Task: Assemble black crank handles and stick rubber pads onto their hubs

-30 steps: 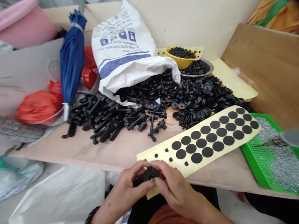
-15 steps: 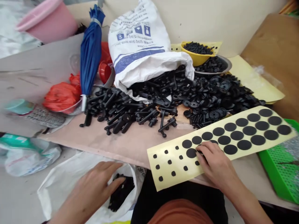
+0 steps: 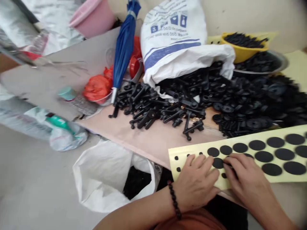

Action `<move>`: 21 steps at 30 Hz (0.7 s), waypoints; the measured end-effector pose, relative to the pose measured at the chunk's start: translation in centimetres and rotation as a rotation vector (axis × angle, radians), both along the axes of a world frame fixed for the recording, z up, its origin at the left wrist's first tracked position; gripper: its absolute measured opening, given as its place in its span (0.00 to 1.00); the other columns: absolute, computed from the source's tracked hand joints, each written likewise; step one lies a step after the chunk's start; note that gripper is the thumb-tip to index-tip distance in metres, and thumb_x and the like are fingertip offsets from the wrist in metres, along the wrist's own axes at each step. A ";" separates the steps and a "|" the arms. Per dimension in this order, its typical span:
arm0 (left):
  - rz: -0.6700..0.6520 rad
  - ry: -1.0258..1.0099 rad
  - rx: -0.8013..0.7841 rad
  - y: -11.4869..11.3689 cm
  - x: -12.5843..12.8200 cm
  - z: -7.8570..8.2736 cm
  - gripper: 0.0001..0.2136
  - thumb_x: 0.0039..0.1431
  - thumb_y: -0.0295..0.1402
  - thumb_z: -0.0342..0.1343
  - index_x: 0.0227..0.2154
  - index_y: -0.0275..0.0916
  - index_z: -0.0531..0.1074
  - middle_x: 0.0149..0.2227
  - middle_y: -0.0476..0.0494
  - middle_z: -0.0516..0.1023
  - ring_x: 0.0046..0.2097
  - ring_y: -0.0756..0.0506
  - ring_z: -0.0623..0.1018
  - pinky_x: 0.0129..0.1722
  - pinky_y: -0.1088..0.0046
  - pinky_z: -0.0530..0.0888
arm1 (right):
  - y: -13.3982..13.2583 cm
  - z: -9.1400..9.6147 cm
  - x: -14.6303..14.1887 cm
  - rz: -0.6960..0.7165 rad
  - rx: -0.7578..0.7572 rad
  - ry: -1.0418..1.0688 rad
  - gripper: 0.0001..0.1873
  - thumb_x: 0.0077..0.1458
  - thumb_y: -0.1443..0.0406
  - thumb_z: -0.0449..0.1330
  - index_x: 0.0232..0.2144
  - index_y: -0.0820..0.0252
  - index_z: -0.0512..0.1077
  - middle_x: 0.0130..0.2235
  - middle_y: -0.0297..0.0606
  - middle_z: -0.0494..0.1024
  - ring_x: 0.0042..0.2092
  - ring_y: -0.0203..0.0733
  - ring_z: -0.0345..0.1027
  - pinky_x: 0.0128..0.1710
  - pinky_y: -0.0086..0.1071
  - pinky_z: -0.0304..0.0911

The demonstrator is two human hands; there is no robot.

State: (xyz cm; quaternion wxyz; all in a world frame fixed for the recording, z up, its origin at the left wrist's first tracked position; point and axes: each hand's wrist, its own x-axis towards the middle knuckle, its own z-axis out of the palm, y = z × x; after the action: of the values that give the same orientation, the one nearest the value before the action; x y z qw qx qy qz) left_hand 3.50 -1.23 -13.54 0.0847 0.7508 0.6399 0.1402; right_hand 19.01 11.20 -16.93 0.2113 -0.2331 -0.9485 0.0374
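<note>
A pale yellow backing sheet (image 3: 251,166) carrying several round black pads lies along the near table edge. My left hand (image 3: 196,183) rests flat on the sheet's left end, fingers stretched out, a dark bead bracelet at the wrist. My right hand (image 3: 244,180) sits beside it, fingertips curled down onto a black pad (image 3: 218,163) at the sheet. Whether it has lifted anything I cannot make out. A white sack (image 3: 112,179) with black parts inside stands open below the table, left of my left arm.
Behind the sheet lies a heap of black plastic handles (image 3: 155,108) and discs (image 3: 254,105) spilling from a white woven bag (image 3: 177,41). A yellow bowl (image 3: 242,52), a folded blue umbrella (image 3: 123,51), an orange bag (image 3: 97,88) and a pink bucket (image 3: 93,16) stand further back.
My left hand came up from the white sack below the table and now lies on the sheet beside my right hand. The black part held earlier is gone. The view swung left.
</note>
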 end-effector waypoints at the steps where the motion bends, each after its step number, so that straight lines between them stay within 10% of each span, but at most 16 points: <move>1: 0.004 -0.008 -0.012 0.0 -0.1 0.0 0.15 0.62 0.41 0.47 0.46 0.37 0.66 0.55 0.39 0.64 0.53 0.39 0.63 0.53 0.57 0.61 | 0.0 0.1 -0.1 0.007 -0.009 -0.003 0.09 0.59 0.64 0.50 0.34 0.61 0.69 0.37 0.47 0.73 0.37 0.49 0.66 0.36 0.42 0.61; 21: 0.038 -0.037 -0.064 1.0 0.0 -0.2 0.22 0.60 0.42 0.49 0.54 0.38 0.61 0.56 0.39 0.64 0.53 0.37 0.62 0.50 0.56 0.59 | -0.7 2.1 -1.3 -0.092 -0.287 0.016 0.05 0.57 0.72 0.49 0.32 0.60 0.64 0.38 0.43 0.68 0.40 0.46 0.63 0.39 0.39 0.62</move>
State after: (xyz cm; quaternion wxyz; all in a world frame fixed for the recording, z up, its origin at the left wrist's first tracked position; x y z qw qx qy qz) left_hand 3.54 -0.20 -13.76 0.1180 0.7327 0.6565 0.1351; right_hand 17.73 10.50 -14.82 0.1850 -0.3037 -0.9200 0.1647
